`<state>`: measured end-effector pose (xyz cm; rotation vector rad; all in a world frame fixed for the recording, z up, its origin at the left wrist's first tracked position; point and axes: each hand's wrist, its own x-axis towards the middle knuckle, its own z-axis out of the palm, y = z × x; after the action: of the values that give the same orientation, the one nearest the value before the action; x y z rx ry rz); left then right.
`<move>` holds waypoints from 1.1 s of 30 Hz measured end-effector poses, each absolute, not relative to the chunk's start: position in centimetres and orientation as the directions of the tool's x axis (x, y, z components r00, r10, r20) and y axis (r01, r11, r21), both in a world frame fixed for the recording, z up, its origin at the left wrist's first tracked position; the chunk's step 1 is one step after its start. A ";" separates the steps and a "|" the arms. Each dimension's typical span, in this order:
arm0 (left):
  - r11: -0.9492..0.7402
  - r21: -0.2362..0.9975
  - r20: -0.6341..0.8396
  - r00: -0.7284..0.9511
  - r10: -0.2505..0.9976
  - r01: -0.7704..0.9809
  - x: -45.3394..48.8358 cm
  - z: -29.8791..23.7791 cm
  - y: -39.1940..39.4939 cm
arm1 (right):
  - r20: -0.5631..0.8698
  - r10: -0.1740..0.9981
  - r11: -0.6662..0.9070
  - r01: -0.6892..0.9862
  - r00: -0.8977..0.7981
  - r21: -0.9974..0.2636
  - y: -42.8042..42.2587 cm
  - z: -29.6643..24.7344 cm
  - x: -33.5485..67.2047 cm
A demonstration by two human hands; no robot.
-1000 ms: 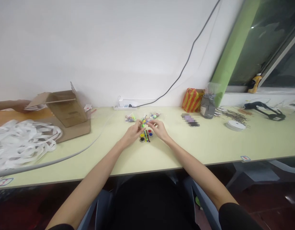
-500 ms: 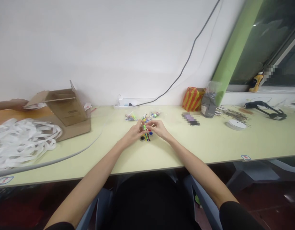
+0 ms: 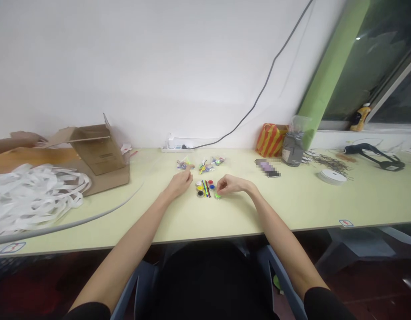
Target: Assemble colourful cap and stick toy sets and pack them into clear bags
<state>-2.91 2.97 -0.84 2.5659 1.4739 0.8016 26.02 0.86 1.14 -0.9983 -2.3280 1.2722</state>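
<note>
My right hand (image 3: 229, 183) pinches the edge of a small green round pot (image 3: 218, 195) at the table top. Just left of it, small round pots stand in two short columns, among them a black pot (image 3: 200, 194), a blue pot (image 3: 212, 187) and a red pot (image 3: 211, 182). Between the columns lies a row of thin coloured sticks (image 3: 206, 188). My left hand (image 3: 180, 183) holds nothing I can see; its index finger stretches forward by the left one of the small clear packets (image 3: 183, 164) with coloured pieces.
A cardboard box (image 3: 100, 153) and a heap of white ribbon (image 3: 38, 195) are at the left, near another person's hand (image 3: 27, 138). Behind is a power strip (image 3: 175, 148). At the right are a striped bag (image 3: 271, 140), a phone (image 3: 267, 169) and a white spool (image 3: 332, 176).
My hands have moved apart from above the pots. The right has come down to the right with the green pot, and the left has withdrawn leftward, uncovering the pots and sticks.
</note>
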 end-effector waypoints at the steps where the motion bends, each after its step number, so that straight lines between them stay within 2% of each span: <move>1: -0.534 0.303 0.395 0.405 0.824 0.790 -2.9 -0.9 3.1 | -0.058 0.693 0.354 0.410 -0.719 -0.841 1.1 0.8 25.7; 4: -0.534 0.283 0.369 0.423 0.827 0.797 -2.9 -1.1 3.2 | -0.018 0.706 0.328 0.350 -0.708 -0.878 1.6 0.3 25.2; 9: -0.537 0.298 0.340 0.438 0.832 0.789 -3.1 -1.3 3.3 | 0.008 0.760 0.301 0.341 -0.650 -0.891 1.8 -0.1 25.2; 16: -0.528 0.313 0.332 0.430 0.839 0.789 -3.3 -1.2 3.3 | 0.076 0.774 0.326 0.293 -0.629 -0.899 1.1 0.4 24.7; 20: -0.485 0.308 0.337 0.383 0.860 0.818 -3.5 -1.1 3.3 | 0.229 0.844 0.373 0.223 -0.486 -0.900 0.9 1.1 24.9; 23: -0.427 0.250 0.322 0.341 0.883 0.869 -3.6 -1.3 3.1 | 0.360 0.899 0.412 0.199 -0.251 -0.889 1.7 1.2 25.8; 25: -0.405 0.165 0.309 0.343 0.887 0.899 -3.4 -1.5 3.0 | 0.405 0.913 0.403 0.252 -0.048 -0.880 2.9 0.9 27.2; 28: -0.372 0.024 0.277 0.352 0.894 0.928 -2.7 -1.4 2.9 | 0.432 0.884 0.312 0.459 0.181 -0.832 5.3 0.1 29.9; 30: -0.383 -0.033 0.237 0.379 0.894 0.923 -2.2 -1.1 3.2 | 0.469 0.855 0.248 0.621 0.220 -0.744 6.8 -0.7 31.5; 33: -0.427 -0.058 0.173 0.430 0.886 0.902 -1.9 -0.6 4.0 | 0.511 0.844 0.184 0.807 0.162 -0.561 8.5 -2.1 32.8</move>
<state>-1.88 4.02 -0.65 2.7741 1.7467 0.1915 32.84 8.50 -2.15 -1.6021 -1.6233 0.0559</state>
